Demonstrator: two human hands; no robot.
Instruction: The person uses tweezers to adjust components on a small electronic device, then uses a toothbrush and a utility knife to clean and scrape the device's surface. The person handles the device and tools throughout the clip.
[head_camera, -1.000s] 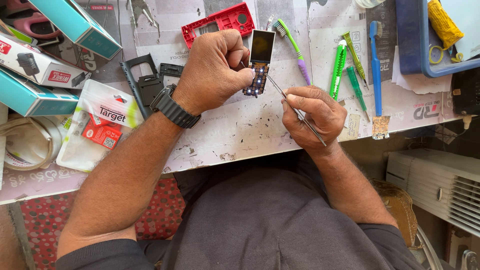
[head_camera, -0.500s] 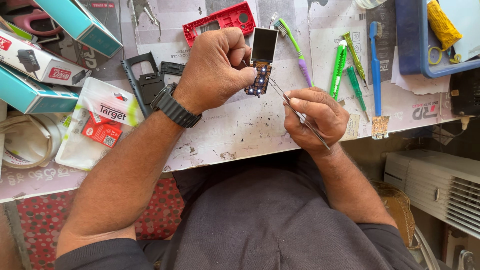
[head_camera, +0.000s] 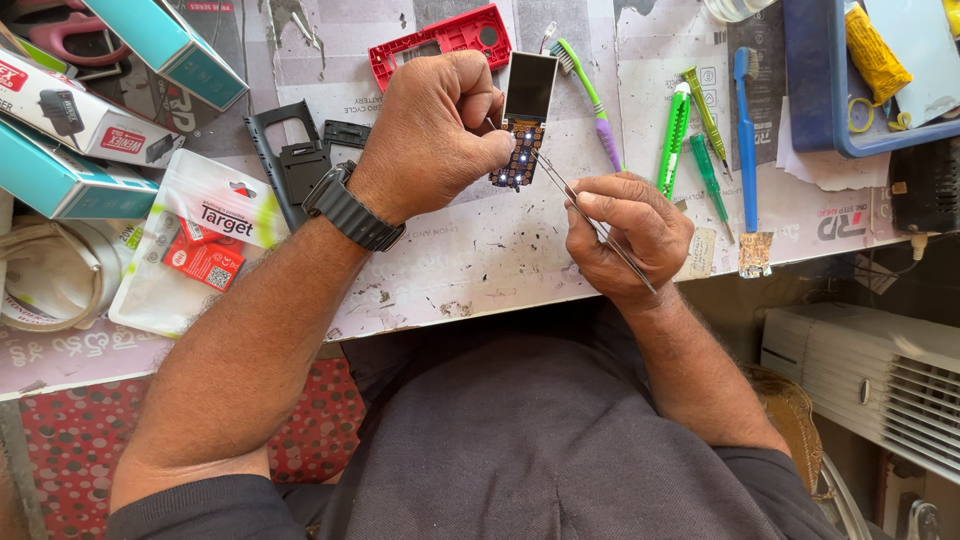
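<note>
around the hands the worktable (head_camera: 480, 250) is crowded. behind the phone board lies a red phone frame (head_camera: 440, 40), and left of it two black plastic phone parts (head_camera: 290, 160). a toothbrush with green and purple handle (head_camera: 590, 100) lies just right of the board, then three green tools (head_camera: 690, 135) and one blue toothbrush (head_camera: 748, 150). at the far right stands a blue tray (head_camera: 830, 110) with a yellow packet inside. on the left there are two teal boxes (head_camera: 60, 180), one white box (head_camera: 70, 110), and one clear bag with red packets (head_camera: 200, 245). nothing lies between the two hands and the board; the left fist hides its left edge.

the left hand (head_camera: 435, 135) is closed almost like a fist, wrist with a black watch (head_camera: 350, 205), forearm coming diagonal from the lower left. its fingers are curled together and pinch the small phone board with screen (head_camera: 525, 115) at the side, holding it above the table, screen end away from the person. small lights shine on the lower part of the board.

the right hand (head_camera: 625, 235) rests near the table edge, fingers pressed together around metal tweezers (head_camera: 580, 205). the tweezers point up-left, and their tip is at the lower right edge of the board; if it really touches, i cannot tell.
</note>
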